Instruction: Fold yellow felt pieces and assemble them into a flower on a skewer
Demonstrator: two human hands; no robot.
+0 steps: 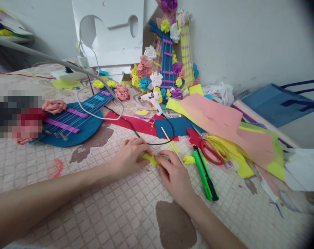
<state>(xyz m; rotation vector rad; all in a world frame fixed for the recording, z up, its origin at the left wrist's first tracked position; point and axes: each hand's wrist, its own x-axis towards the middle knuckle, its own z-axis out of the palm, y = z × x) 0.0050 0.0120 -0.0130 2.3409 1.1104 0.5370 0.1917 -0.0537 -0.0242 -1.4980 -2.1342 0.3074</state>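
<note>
Between my hands, just above the quilted cloth, is a small piece of yellow crepe paper (pixel 150 159). My left hand (pixel 132 154) pinches its left end, and my right hand (pixel 173 174) pinches the right end with thumb and forefinger. A thin wooden stick (pixel 169 140) lies right behind my right hand. Beside that hand rests a green utility knife (pixel 205 173), with another scrap of yellow paper (pixel 190 159) close by. Farther right are scissors (pixel 214 150) with red and yellow handles.
A white glue gun (pixel 153 101) stands behind my hands, its black cable looping over blue paper (pixel 172 126). A blue paper guitar (pixel 73 128) with paper flowers lies at left. Pink paper sheets (pixel 211 112) spread at right. More decorated guitars (pixel 167 58) lean at the wall.
</note>
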